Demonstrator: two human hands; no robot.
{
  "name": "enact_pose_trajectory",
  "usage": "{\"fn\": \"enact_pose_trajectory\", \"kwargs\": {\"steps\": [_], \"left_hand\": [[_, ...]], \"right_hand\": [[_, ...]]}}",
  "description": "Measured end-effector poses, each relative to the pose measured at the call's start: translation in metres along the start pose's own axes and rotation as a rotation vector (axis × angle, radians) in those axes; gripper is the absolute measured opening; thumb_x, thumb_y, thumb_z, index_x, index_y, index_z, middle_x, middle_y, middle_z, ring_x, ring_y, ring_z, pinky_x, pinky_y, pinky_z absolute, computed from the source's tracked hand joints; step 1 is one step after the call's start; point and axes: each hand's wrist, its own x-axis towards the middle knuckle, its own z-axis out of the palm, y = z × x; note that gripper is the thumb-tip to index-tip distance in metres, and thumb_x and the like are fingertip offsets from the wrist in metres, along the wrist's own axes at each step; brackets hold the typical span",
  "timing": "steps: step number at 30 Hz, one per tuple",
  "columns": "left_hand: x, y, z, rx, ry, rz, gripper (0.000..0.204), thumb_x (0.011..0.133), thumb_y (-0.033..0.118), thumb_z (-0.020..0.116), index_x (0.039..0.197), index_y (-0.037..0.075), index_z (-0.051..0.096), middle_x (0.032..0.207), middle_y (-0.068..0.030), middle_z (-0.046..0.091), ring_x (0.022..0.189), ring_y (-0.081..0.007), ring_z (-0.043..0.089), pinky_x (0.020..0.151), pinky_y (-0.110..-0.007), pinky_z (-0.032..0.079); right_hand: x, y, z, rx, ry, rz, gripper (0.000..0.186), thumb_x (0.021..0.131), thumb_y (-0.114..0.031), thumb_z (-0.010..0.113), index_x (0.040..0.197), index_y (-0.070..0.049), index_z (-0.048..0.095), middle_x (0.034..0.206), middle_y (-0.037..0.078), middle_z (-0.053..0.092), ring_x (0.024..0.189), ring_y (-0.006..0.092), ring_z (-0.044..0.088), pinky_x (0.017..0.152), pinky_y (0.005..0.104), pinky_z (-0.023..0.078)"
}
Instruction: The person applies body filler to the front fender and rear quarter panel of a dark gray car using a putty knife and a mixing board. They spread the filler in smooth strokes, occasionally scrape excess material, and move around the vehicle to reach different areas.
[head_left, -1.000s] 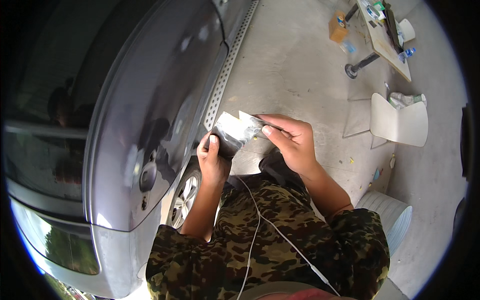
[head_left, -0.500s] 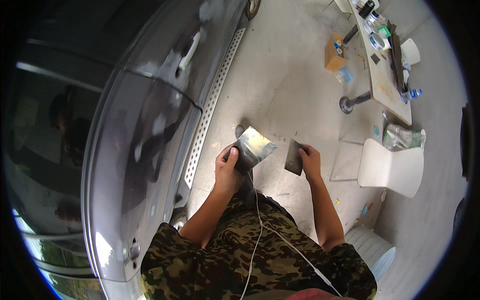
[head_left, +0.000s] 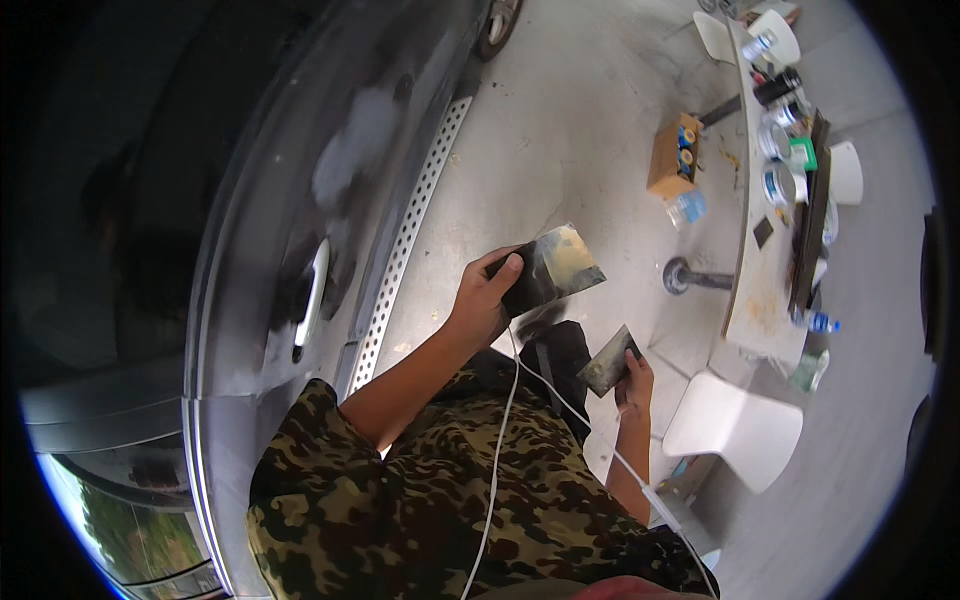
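My left hand (head_left: 485, 295) grips a dark flat plate by its near-left edge, thumb on top. Cream-coloured putty (head_left: 568, 258) is smeared over the far part of this plate (head_left: 530, 285). Lower and to the right, my right hand (head_left: 634, 382) pinches a thin dark putty spreader (head_left: 606, 364) with pale smears on its face. The two tools are apart, both held in front of my body. On my left stands a dark grey car (head_left: 250, 340) with pale filler patches (head_left: 358, 145) and a white door handle (head_left: 314, 295); neither hand touches it.
A perforated running board (head_left: 412, 230) lines the car's side. On the right are a long table (head_left: 750, 315) with tubs and bottles, a white chair (head_left: 735, 430) and a cardboard box (head_left: 672, 165) of cans. A white cable (head_left: 497, 450) hangs down my front.
The view has shifted forward along the car, and the table and box appear lower. My right hand has come closer to my body, its spreader turned. Both hands keep their hold.
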Motion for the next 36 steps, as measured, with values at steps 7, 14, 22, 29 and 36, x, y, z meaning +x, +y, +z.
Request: {"fn": "enact_pose_trajectory", "kwargs": {"steps": [7,14,22,29,36], "left_hand": [[0.133,0.001,0.045,-0.029,0.142,0.195,0.04,0.096,0.024,0.061,0.119,-0.008,0.056,0.11,-0.0148,0.063,0.1,-0.0225,0.063,0.092,-0.038,0.052],[0.231,-0.025,0.161,-0.049,0.422,0.259,0.044,0.095,0.027,0.062,0.119,-0.007,0.051,0.112,-0.016,0.061,0.102,-0.0254,0.063,0.093,-0.042,0.052],[0.343,-0.035,0.225,-0.098,0.372,0.143,0.043,0.093,0.03,0.065,0.116,-0.005,0.054,0.109,-0.0137,0.064,0.099,-0.0229,0.064,0.092,-0.039,0.053],[0.461,-0.01,0.236,-0.15,0.253,0.049,0.039,0.096,0.028,0.062,0.12,-0.003,0.056,0.105,-0.0098,0.064,0.095,-0.0188,0.064,0.088,-0.036,0.054],[0.619,0.062,0.241,-0.231,0.183,-0.051,0.035,0.096,0.022,0.062,0.119,-0.005,0.056,0.108,-0.0111,0.064,0.095,-0.0187,0.064,0.087,-0.036,0.054]], "right_hand": [[0.182,-0.127,0.1,-0.215,-0.202,-0.045,0.034,0.092,-0.015,0.065,0.116,0.008,0.059,0.105,0.011,0.066,0.094,0.0195,0.063,0.086,0.0312,0.048],[0.345,-0.265,0.175,-0.289,-0.39,-0.069,0.026,0.092,-0.012,0.065,0.111,0.006,0.063,0.102,0.008,0.068,0.089,0.0147,0.063,0.082,0.0272,0.049],[0.43,-0.353,0.221,-0.247,-0.338,-0.109,0.024,0.092,-0.012,0.065,0.108,0.006,0.065,0.099,0.007,0.068,0.085,0.0127,0.062,0.079,0.0253,0.048],[0.508,-0.421,0.278,-0.306,-0.365,-0.27,0.026,0.094,-0.014,0.064,0.112,0.006,0.065,0.099,0.005,0.069,0.086,0.0104,0.06,0.081,0.0246,0.046],[0.58,-0.483,0.32,-0.524,-0.082,-0.361,0.028,0.092,-0.016,0.065,0.11,0.005,0.066,0.099,0.006,0.068,0.087,0.0115,0.059,0.081,0.0254,0.046]]}}
